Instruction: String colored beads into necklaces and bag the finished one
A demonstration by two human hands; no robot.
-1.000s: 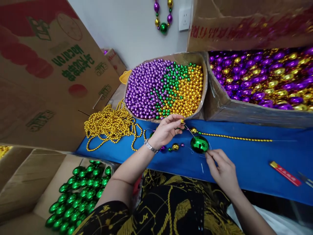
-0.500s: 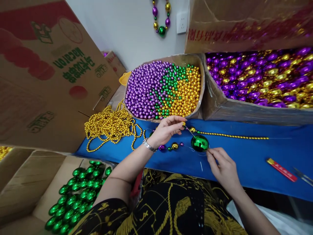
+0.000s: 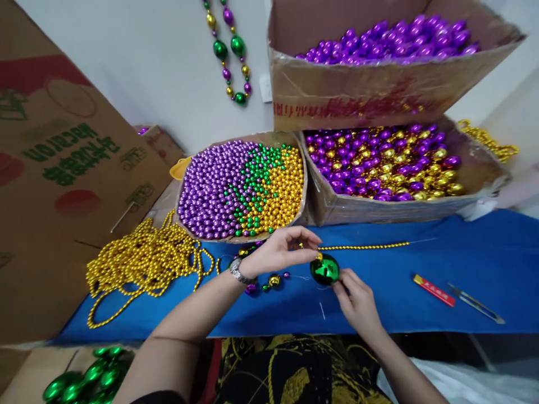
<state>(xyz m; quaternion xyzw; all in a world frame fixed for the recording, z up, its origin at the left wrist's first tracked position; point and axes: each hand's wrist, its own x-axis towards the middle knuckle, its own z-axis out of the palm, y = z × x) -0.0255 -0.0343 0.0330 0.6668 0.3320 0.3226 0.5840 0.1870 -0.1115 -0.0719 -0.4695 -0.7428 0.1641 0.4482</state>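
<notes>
My left hand (image 3: 281, 252) hovers over the blue table (image 3: 484, 264), thumb and fingers pinched just above a large green bead (image 3: 324, 269). What it pinches is too small to make out. My right hand (image 3: 357, 301) touches the green bead from the lower right, fingers curled against it. A thin gold bead strand (image 3: 362, 246) runs right from my left fingertips. Small purple, green and gold beads (image 3: 269, 282) lie strung below my left wrist.
A box of small purple, green and gold beads (image 3: 242, 188) stands behind my hands. Boxes of larger purple and gold beads (image 3: 379, 163) are to its right. A gold bead pile (image 3: 143, 264) lies left. A red lighter (image 3: 433, 290) and snips (image 3: 475, 303) lie right. Green beads (image 3: 84, 381) fill a box lower left.
The camera has tilted up, showing more of the stacked boxes. My hands have drawn together, and my right hand has come up against the green bead.
</notes>
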